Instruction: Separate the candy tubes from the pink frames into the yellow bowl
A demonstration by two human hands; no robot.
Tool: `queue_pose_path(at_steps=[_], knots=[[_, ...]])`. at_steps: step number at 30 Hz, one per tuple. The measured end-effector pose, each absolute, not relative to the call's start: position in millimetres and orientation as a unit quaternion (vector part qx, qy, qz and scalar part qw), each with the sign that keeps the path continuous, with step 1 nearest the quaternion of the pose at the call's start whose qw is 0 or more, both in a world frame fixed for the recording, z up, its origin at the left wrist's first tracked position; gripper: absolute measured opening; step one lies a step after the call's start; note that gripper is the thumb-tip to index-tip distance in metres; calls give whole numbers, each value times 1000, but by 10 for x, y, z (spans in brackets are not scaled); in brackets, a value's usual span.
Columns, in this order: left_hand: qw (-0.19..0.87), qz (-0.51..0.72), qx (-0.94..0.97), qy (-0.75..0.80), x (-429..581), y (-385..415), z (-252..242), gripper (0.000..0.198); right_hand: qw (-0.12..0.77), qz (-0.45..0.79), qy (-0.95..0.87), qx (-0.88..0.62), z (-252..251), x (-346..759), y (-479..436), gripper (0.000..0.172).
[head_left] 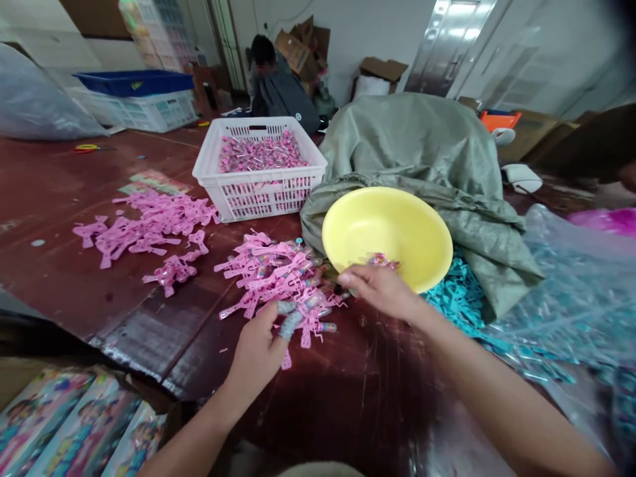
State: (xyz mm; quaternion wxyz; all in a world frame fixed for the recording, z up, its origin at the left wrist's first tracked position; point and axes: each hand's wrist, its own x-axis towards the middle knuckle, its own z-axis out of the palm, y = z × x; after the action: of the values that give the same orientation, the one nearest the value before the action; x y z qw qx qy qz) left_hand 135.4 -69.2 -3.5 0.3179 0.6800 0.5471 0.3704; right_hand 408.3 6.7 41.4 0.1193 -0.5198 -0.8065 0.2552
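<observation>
My left hand (263, 341), with grey tape around its thumb and a finger, is at the near edge of a pile of pink plastic clips (278, 271). Its fingertips close on a pink clip with a clear tube (312, 303). My right hand (380, 288) is closed at the near rim of a yellow basin (417, 228); what its fingertips pinch, if anything, is too small to make out. Several small pink pieces (382, 260) lie in the tilted basin. Clear tubes with colourful contents are mixed among the clips beside my left hand.
A white crate (268, 192) of pink pieces stands behind the pile. More pink clips (154, 222) lie left. A green cover (412, 142) drapes behind the basin; teal clips (457, 291) lie right. Boxed goods (74, 424) are front left. A person (278, 86) sits at the back.
</observation>
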Motion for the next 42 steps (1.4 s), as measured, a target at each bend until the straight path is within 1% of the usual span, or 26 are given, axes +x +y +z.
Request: queue_pose_path(at_steps=[2, 4, 5, 8, 9, 11, 13, 15, 17, 20, 23, 25, 26, 28, 29, 31, 33, 34, 36, 38, 39, 42], knots=[[385, 389, 611, 572, 1353, -682, -65, 14, 56, 193, -821, -534, 331, 4340, 380, 25], [444, 418, 549, 572, 1375, -677, -68, 19, 1, 203, -829, -521, 205, 4573, 636, 11], [469, 428, 534, 559, 1397, -675, -57, 21, -12, 218, -833, -509, 140, 4664, 727, 7], [523, 439, 535, 497, 1479, -661, 8, 28, -13, 229, -847, -480, 31, 4809, 834, 9], [535, 440, 536, 482, 1501, -655, 26, 29, 2, 223, -850, -478, 40, 4816, 817, 11], [552, 441, 526, 474, 1525, -645, 39, 29, 48, 203, -854, -477, 128, 4772, 701, 23], [564, 436, 512, 479, 1534, -649, 24, 28, 139, 241, -847, -453, 271, 4649, 477, 32], [588, 431, 496, 473, 1550, -665, 2, 29, 229, 325, -826, -399, 401, 4453, 183, 30], [617, 430, 477, 454, 1584, -684, -6, 31, 277, 366, -816, -351, 466, 4229, -99, 24], [630, 432, 477, 434, 1642, -712, 28, 33, 298, 326, -832, -337, 450, 3987, -370, 22], [595, 429, 524, 433, 1654, -759, 88, 29, 311, 294, -832, -354, 401, 3922, -495, 23], [537, 421, 583, 441, 1623, -804, 117, 25, 315, 287, -825, -371, 376, 3928, -549, 23], [490, 412, 625, 447, 1600, -825, 125, 23, 310, 295, -821, -378, 364, 3933, -570, 23], [366, 379, 718, 454, 1547, -852, 131, 18, 279, 349, -806, -389, 330, 3939, -598, 20], [304, 357, 758, 452, 1523, -854, 129, 17, 253, 394, -790, -395, 308, 3939, -604, 22], [228, 326, 802, 446, 1490, -834, 120, 16, 204, 485, -742, -415, 259, 3935, -601, 38], [224, 318, 801, 456, 1480, -796, 110, 17, 187, 537, -696, -439, 224, 3924, -594, 49], [230, 319, 791, 467, 1481, -780, 108, 18, 192, 541, -687, -446, 220, 3915, -593, 48], [238, 321, 774, 491, 1480, -756, 115, 19, 221, 515, -701, -441, 249, 3891, -595, 43], [241, 321, 767, 501, 1456, -720, 141, 11, 235, 476, -737, -418, 311, 3875, -568, 53], [242, 323, 761, 509, 1431, -679, 160, 11, 234, 457, -754, -410, 345, 3884, -524, 57], [211, 333, 711, 583, 1329, -397, 227, 37, 242, 361, -780, -449, 387, 4042, -192, 52]])
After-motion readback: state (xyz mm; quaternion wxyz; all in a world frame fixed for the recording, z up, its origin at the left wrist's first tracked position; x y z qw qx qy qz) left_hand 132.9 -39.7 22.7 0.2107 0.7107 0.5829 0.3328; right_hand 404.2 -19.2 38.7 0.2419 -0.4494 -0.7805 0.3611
